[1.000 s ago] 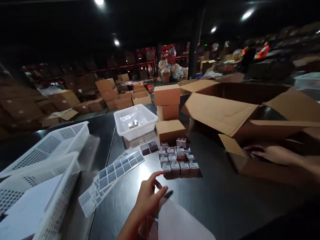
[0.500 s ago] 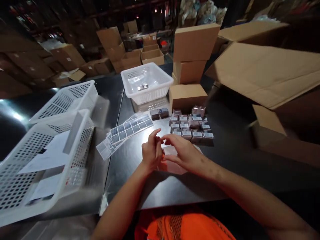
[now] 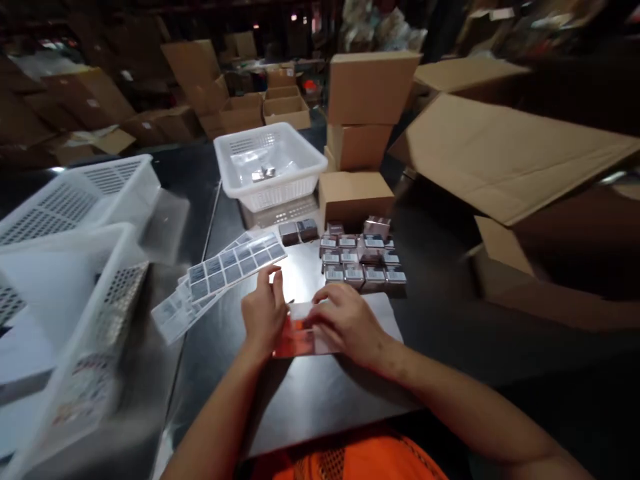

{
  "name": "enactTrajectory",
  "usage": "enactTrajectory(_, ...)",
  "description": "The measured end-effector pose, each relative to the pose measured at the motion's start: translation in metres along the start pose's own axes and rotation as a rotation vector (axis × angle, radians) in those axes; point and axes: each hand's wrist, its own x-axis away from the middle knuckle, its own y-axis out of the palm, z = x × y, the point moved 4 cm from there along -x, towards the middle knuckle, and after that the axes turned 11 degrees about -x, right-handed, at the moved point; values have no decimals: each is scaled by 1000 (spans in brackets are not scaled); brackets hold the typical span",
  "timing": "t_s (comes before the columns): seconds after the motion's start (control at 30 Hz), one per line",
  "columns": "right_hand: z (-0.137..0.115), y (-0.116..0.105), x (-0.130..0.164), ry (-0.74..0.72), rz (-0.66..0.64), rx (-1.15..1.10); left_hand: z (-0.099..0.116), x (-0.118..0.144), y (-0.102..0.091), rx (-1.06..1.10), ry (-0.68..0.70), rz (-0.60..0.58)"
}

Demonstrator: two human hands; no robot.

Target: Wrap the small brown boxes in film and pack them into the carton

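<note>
A flat sheet (image 3: 370,313) lies on the metal table in front of me, pale on its right and glossy orange-red on its left. My left hand (image 3: 263,310) rests at the sheet's left edge, its index finger raised and curved, its fingers apart. Over the middle of the sheet, my right hand (image 3: 345,323) has its fingertips bent together at the border of the orange-red part. What lies between those fingertips is too small and blurred to make out. Farther left, several label sheets (image 3: 235,267) with dark rectangles lie fanned in a pile.
Small wrapped boxes (image 3: 354,273) with barcode labels stand in rows beyond my right hand. Behind them are a white plastic basket (image 3: 280,190) and stacked cartons (image 3: 357,193). More white baskets (image 3: 125,243) stand at left. A large open carton (image 3: 520,157) fills the right side.
My hands, close together before, have moved apart and down onto the sheet. More of its orange-red part now shows. The whole view has shifted, with the table things now farther left.
</note>
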Motion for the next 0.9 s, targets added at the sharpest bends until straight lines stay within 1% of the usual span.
enactTrajectory(0.07,-6,-12,0,-125,5,-79,-2,-3,-1,-65,32,-13)
enactTrajectory(0.1,-6,-23,0,-162,39,-128,-2,-5,-1,-76,56,-24)
enactTrajectory(0.13,-3,-38,-1,-172,103,-144,-1,-6,-1,-73,87,-40)
enactTrajectory(0.17,4,-55,-1,-153,192,-106,0,-7,-1,-57,120,-63)
enactTrajectory(0.2,13,-71,-1,-107,285,-16,2,-7,-1,-40,152,-88)
enactTrajectory(0.23,25,-86,-1,-38,350,101,5,-6,0,-21,185,-115)
enactTrajectory(0.27,37,-97,-1,44,368,215,8,-4,1,2,217,-148)
enactTrajectory(0.33,63,-110,-1,206,322,355,15,1,4,47,271,-216)
enactTrajectory(0.37,72,-111,-1,260,292,369,18,5,5,76,290,-252)
enactTrajectory(0.4,78,-111,-1,282,279,355,21,8,6,113,303,-293)
enactTrajectory(0.43,80,-108,-1,274,293,318,23,11,7,153,302,-332)
enactTrajectory(0.47,78,-105,-1,235,324,267,24,14,8,196,283,-365)
enactTrajectory(0.53,64,-92,-1,92,399,175,24,16,7,303,196,-418)
enactTrajectory(0.57,55,-84,-1,7,417,142,23,17,7,359,147,-432)
enactTrajectory(0.6,46,-74,-1,-77,406,117,23,16,6,418,108,-440)
enactTrajectory(0.67,28,-53,-1,-233,305,71,24,15,4,517,77,-455)
enactTrajectory(0.73,14,-41,0,-338,185,-1,25,13,3,566,83,-455)
enactTrajectory(0.77,10,-40,1,-349,144,-39,25,13,3,564,77,-445)
enactTrajectory(0.8,7,-42,1,-323,128,-77,24,12,4,549,69,-428)
enactTrajectory(0.83,7,-47,2,-273,141,-122,22,12,4,530,67,-398)
enactTrajectory(0.9,8,-62,3,-150,236,-257,21,13,3,492,108,-313)
